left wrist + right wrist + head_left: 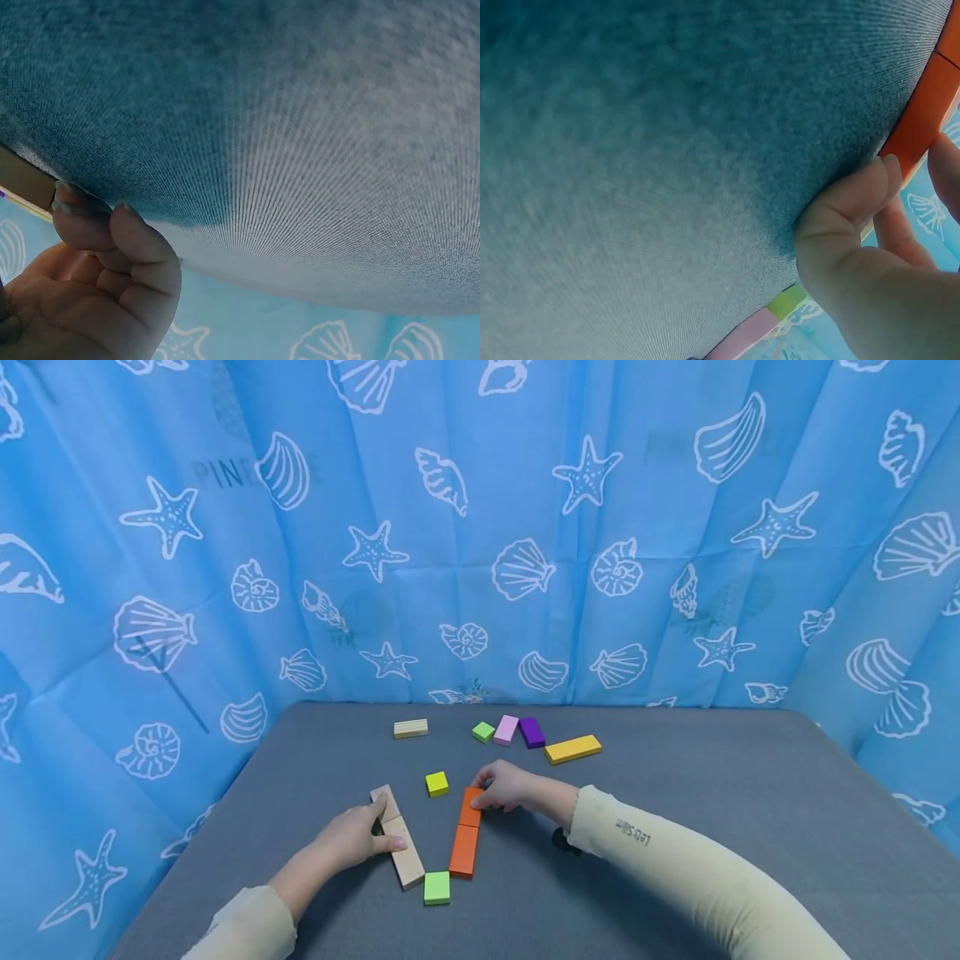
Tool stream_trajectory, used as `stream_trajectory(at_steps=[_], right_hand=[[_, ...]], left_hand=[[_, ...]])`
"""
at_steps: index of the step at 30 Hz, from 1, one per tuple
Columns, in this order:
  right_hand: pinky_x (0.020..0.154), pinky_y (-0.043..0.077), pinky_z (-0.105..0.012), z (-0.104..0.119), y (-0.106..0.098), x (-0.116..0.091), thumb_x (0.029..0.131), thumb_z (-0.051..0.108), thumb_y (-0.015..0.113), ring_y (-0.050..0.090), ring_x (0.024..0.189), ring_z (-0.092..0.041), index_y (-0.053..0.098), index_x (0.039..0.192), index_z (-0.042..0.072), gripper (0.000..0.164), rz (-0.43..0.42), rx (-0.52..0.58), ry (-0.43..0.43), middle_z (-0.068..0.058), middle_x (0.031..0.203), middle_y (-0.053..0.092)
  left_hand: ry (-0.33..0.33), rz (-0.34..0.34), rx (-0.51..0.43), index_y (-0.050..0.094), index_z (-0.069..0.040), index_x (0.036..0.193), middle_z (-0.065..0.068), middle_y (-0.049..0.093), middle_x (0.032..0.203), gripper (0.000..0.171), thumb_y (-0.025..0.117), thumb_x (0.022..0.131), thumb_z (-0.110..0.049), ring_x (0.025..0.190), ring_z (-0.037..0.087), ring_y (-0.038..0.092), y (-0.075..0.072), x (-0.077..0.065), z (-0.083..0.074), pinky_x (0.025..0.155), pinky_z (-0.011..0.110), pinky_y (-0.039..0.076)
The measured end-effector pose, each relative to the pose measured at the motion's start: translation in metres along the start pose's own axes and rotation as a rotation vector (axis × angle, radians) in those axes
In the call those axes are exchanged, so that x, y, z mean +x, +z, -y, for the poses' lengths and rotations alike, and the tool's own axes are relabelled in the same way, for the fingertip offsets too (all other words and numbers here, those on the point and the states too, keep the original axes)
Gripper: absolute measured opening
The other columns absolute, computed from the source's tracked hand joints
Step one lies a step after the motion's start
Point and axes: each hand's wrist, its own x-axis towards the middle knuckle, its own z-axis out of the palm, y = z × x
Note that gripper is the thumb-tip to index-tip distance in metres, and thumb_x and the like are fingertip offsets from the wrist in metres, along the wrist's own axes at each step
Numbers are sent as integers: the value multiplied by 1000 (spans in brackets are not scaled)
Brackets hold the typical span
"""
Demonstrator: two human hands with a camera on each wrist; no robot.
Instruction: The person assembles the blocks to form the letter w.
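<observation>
Two plain wooden blocks (406,858) lie end to end in a slanting row on the grey tabletop. My left hand (351,837) holds this row from the left, forefinger on the far block and thumb on the near one. In the left wrist view its curled fingertips (79,217) meet a block's end. Opposite, two orange blocks (464,852) form a second row, leaning the other way. The far orange block (922,112) is pinched at its outer end by my right hand (510,787). A light green square block (437,888) sits at the rows' near ends.
A yellow cube (437,784) stands between the rows' far ends. Farther back lie a ridged wooden block (411,728), a small green block (483,732), a pink block (506,730), a purple block (532,732) and an orange-yellow bar (573,749). A blue shell-print curtain (480,560) hangs behind the table.
</observation>
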Motion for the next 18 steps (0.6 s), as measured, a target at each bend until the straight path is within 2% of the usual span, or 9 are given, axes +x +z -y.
stream_trajectory(at_steps=[7, 12, 15, 18], right_hand=[[77, 52, -35, 1, 1, -1, 91, 14, 70, 54, 82, -20, 67, 110, 6, 21, -9, -1, -13, -5, 92, 59], [74, 52, -35, 3, -2, 1, 91, 17, 71, 55, 82, -21, 66, 113, 7, 25, 15, -13, -1, -5, 93, 60], [82, 51, -41, 4, -7, 6, 92, 20, 70, 56, 90, -23, 65, 117, 8, 29, 20, -35, -15, -7, 104, 61], [95, 46, -47, 4, -11, 16, 92, 22, 69, 54, 103, -25, 64, 123, 10, 34, 15, -51, -81, -10, 121, 59]], left_hand=[[-5, 1, 5, 37, 7, 146, 30, 50, 135, 89, 73, 84, -46, 124, 44, 48, -1, 0, 1, 98, 56, 40], [6, -4, 3, 36, 7, 146, 29, 51, 134, 89, 73, 84, -45, 123, 43, 49, -1, -1, 2, 97, 55, 41], [17, -12, 9, 37, 7, 146, 29, 52, 132, 89, 73, 84, -45, 121, 43, 51, -1, -1, 2, 95, 55, 42], [18, -13, 16, 37, 6, 146, 28, 53, 132, 88, 74, 83, -45, 120, 42, 52, -1, -1, 1, 95, 54, 43]])
